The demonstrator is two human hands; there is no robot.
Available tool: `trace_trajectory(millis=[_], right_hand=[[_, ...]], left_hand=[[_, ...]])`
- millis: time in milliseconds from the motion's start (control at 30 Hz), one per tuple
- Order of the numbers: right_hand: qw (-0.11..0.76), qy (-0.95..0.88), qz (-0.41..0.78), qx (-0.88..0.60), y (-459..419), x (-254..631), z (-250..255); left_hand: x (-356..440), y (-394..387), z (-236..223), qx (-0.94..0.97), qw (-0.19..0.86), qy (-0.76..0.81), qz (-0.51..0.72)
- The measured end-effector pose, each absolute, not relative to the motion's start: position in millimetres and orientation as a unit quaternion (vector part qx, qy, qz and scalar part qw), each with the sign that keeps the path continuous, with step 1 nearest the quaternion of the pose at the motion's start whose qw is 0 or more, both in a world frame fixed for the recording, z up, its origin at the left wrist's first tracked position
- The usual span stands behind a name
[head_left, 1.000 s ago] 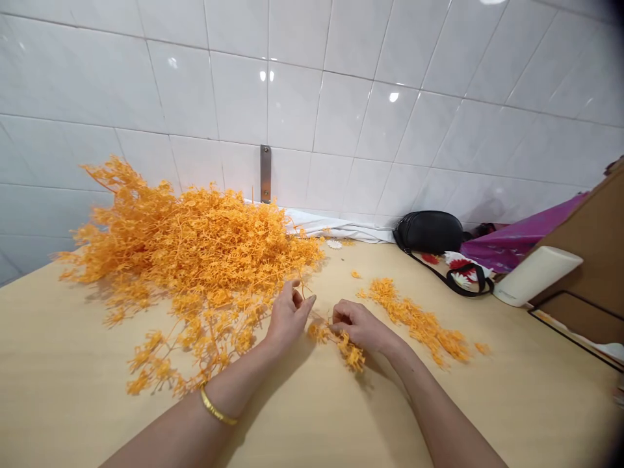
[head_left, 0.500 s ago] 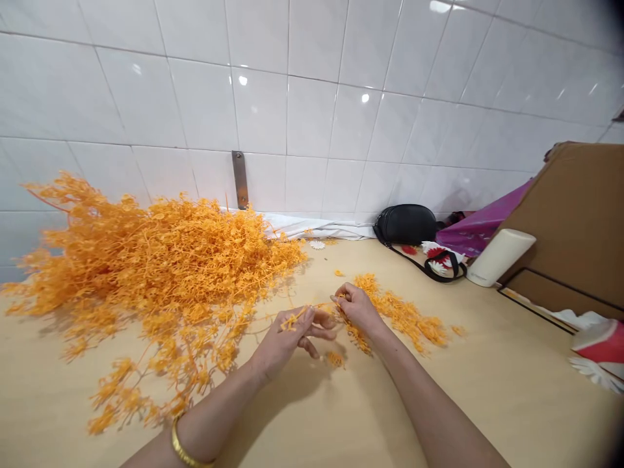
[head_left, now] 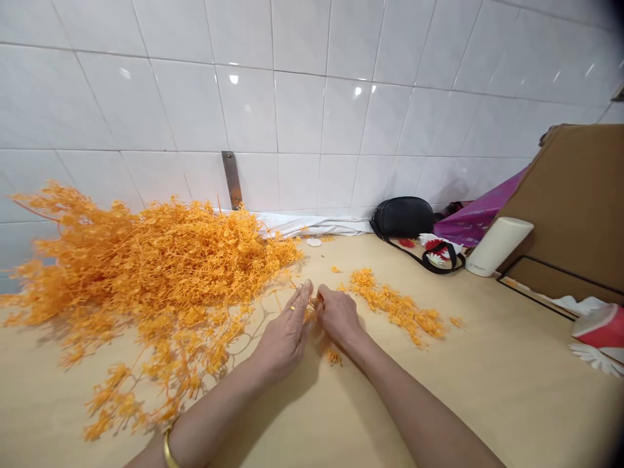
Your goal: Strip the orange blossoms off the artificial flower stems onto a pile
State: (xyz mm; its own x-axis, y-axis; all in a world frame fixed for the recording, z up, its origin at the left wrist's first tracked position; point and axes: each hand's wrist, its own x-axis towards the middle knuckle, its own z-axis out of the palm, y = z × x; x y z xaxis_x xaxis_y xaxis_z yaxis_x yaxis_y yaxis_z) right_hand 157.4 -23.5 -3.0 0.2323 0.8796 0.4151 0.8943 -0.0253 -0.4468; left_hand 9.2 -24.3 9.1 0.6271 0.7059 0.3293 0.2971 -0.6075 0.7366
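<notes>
My left hand [head_left: 286, 333] and my right hand [head_left: 340, 316] are close together over the middle of the table. Between them is an orange plastic flower sprig [head_left: 309, 314], mostly hidden by the fingers. My right hand pinches it, fingers curled in. The fingers of my left hand are pressed together against it, with the thumb side out of sight. A large heap of orange plastic flower stems [head_left: 190, 260] spreads to the left. On the right lies a smaller row of loose orange flower pieces [head_left: 397, 305]. One orange cluster [head_left: 333, 356] sits just below my right hand.
At the back right are a black bag [head_left: 403, 217] with its strap, red and white flower heads [head_left: 435, 247], a cream cylinder [head_left: 500, 247] and a cardboard box [head_left: 575, 201]. White cloth [head_left: 322, 225] runs along the tiled wall.
The view has swung right. My hands have drawn together; the left one, spread half a second ago, has its fingers closed. An orange cluster now lies apart on the table below them.
</notes>
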Motion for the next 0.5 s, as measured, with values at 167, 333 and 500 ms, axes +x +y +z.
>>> trace_trajectory(millis=[167,333,500], right_hand=[[0.467,-0.563,0.196,-0.653,-17,164,-6],[0.536,-0.478,0.400,-0.569,-19,172,-7],[0.529,-0.491,0.432,-0.541,-25,172,3]], left_hand=[[8,-11,-1,0.823,0.265,0.394,0.312],[6,-6,-4,0.864,0.157,0.386,0.284],[5,-8,1,0.875,0.115,0.382,0.273]])
